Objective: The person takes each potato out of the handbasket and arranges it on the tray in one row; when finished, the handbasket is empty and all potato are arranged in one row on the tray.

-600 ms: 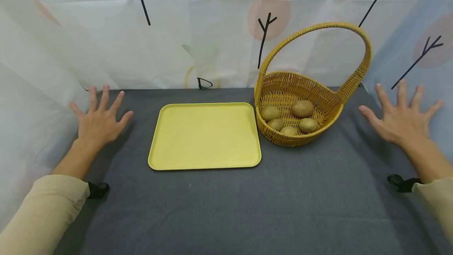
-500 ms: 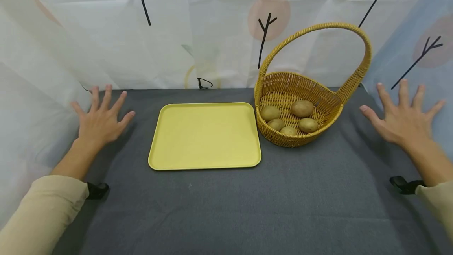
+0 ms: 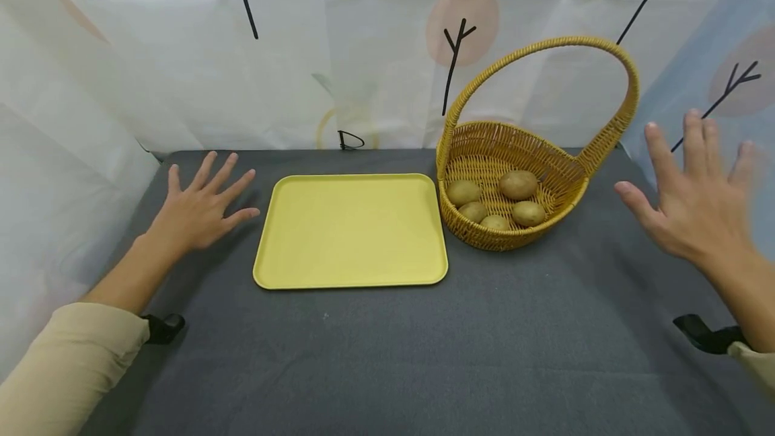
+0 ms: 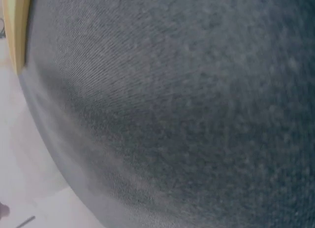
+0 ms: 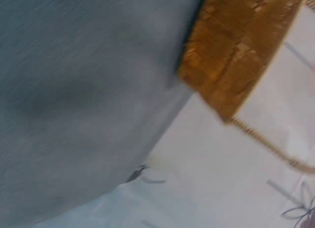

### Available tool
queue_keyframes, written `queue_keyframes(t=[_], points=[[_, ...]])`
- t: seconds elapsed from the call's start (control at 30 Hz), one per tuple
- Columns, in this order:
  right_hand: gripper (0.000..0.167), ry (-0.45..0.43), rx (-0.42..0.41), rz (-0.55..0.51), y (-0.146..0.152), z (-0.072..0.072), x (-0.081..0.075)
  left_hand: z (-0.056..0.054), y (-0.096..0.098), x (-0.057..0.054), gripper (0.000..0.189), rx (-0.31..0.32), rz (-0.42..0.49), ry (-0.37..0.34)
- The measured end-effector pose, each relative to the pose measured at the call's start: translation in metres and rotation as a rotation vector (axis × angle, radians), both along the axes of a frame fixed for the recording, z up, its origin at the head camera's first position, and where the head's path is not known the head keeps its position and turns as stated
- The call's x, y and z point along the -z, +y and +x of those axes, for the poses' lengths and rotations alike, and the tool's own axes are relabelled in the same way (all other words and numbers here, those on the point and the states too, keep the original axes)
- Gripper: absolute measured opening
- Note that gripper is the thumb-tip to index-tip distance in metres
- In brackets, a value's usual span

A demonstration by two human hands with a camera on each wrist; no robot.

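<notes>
My left hand (image 3: 195,215) is spread over the grey cloth, just left of the yellow tray (image 3: 351,231), holding nothing. To the right of the basket, my right hand (image 3: 699,204) hovers with fingers extended, its little finger blurred. A wicker basket (image 3: 502,241) with a tall looped handle stands against the tray's right side. Several potatoes (image 3: 517,185) lie in it. In the left wrist view an edge of the tray (image 4: 17,26) shows at the top left. The right wrist view catches the basket's woven side (image 5: 231,50), blurred.
Dark grey cloth (image 3: 387,355) covers the table. A white patterned curtain (image 3: 375,52) hangs behind and along both sides. A black strap (image 3: 163,328) is at the left wrist and another black strap (image 3: 708,335) at the right.
My left hand has swung right, toward the tray. The right hand has lifted slightly and its fingers have drawn a little closer together. Tray, basket and potatoes have stayed put.
</notes>
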State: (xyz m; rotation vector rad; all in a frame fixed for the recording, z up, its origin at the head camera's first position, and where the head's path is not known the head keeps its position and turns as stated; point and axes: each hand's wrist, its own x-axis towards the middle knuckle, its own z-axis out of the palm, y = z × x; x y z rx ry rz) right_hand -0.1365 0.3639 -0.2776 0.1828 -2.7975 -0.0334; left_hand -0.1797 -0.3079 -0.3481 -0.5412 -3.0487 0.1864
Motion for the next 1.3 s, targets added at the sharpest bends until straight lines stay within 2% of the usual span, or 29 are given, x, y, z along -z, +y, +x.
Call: queue_keyframes(t=[0.1,0.23,0.3,0.4,0.6,0.8,0.9,1.07,1.3], points=[[0.085,-0.012,-0.121,0.006,-0.013,-0.002,-0.003,0.000,0.005,0.001,0.079,0.040,-0.026,-0.049],[0.069,-0.073,-0.326,-0.090,-0.025,-0.010,-0.003,0.001,0.008,0.002,0.082,0.090,-0.014,-0.104],[0.064,-0.143,-0.389,-0.165,-0.031,-0.015,-0.003,0.002,0.009,0.003,0.081,0.116,0.000,-0.113],[0.061,-0.291,-0.430,-0.306,-0.040,-0.025,-0.006,0.003,0.008,0.005,0.081,0.157,0.024,-0.117],[0.059,-0.648,-0.384,-0.596,-0.053,-0.052,-0.015,0.003,0.009,0.007,0.080,0.195,0.051,-0.178],[0.070,-0.906,-0.272,-0.672,-0.056,-0.078,-0.016,0.000,0.010,0.008,0.078,0.186,0.089,-0.226],[0.076,-0.993,-0.222,-0.648,-0.056,-0.086,-0.015,0.000,0.012,0.005,0.078,0.185,0.117,-0.258],[0.084,-1.099,-0.188,-0.613,-0.057,-0.099,-0.010,-0.003,0.014,0.003,0.076,0.196,0.150,-0.278],[0.080,-1.188,-0.185,-0.631,-0.056,-0.115,-0.002,-0.005,0.014,0.004,0.075,0.210,0.136,-0.299]])
